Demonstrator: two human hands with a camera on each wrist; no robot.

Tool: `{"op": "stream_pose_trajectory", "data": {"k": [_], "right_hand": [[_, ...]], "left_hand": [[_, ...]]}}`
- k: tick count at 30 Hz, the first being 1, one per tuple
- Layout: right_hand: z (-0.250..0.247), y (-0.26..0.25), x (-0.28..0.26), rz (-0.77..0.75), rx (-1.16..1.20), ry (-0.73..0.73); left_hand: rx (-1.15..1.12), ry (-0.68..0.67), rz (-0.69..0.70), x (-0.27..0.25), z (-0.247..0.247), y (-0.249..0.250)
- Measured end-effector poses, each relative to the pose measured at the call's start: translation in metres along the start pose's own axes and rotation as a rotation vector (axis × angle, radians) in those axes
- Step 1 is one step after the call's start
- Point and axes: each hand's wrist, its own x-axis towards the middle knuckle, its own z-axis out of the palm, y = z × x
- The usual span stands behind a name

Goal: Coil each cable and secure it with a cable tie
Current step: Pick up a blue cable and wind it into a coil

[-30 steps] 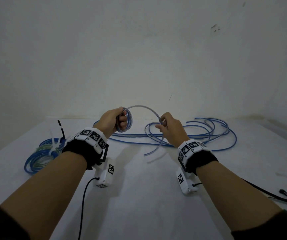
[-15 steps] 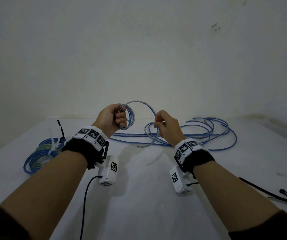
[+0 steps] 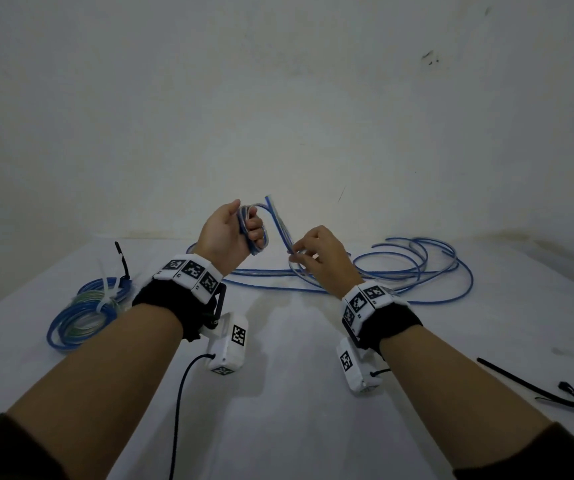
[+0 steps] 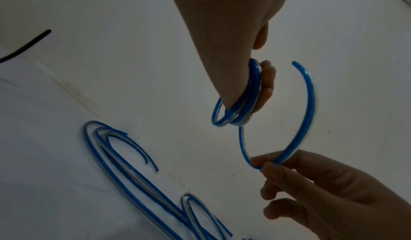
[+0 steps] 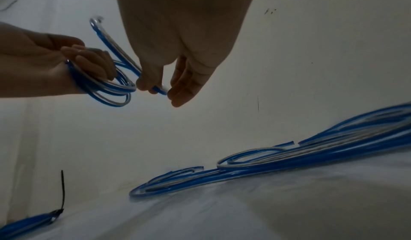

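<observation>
My left hand (image 3: pixel 249 232) is raised above the table and grips a small coil of blue cable (image 3: pixel 256 237), fingers curled through its loops (image 4: pixel 240 106). My right hand (image 3: pixel 297 254) is close to the right of it. Its thumb and fingertips pinch the cable's tail (image 4: pixel 262 164) just below the coil (image 5: pixel 106 89). From that pinch the free end (image 4: pixel 293 62) curves upward. Several loose blue cables (image 3: pixel 417 271) lie spread on the white table (image 3: pixel 278 410) behind my hands.
At the left of the table lies a finished blue coil (image 3: pixel 84 313) bound with a white tie, a black tie (image 3: pixel 121 258) sticking up beside it. Loose black cable ties (image 3: pixel 527 382) lie at the right edge. A plain wall closes off the far side.
My right hand has swung the cable tail from a wide arc into a narrow upright bend next to the coil. My left hand has lifted a little with the coil.
</observation>
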Motion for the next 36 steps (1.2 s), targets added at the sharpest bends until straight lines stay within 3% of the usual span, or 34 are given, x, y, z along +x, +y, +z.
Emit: {"op": "stream_pose_trajectory", "data": {"k": [4,11,17,20,23,29,36], "right_hand": [[0.006,-0.005,0.003,-0.097,-0.095,-0.037],[0.011,-0.017,0.005,-0.162,-0.125,-0.135],[0.009,-0.020,0.000,-0.087,-0.067,-0.200],[0.004,-0.018,0.002,0.004,0.088,-0.002],[-0.001,-0.016,0.009,-0.100,0.049,0.196],[-0.011,-0.017,0.018,-0.349,-0.114,0.102],[-0.016,-0.013,0.009,-0.194,-0.009,0.038]], "left_hand": [[0.099,-0.021,0.031,0.000,0.007,-0.005],[0.621,0.114,0.213,0.005,0.011,-0.017],[0.501,0.056,0.136,0.002,0.010,-0.017],[0.427,0.006,0.096,0.000,0.010,-0.012],[0.518,-0.046,0.073,-0.004,0.013,-0.011],[0.655,-0.112,-0.011,-0.007,0.017,-0.018],[0.745,-0.076,0.013,-0.008,0.021,-0.021]]}}
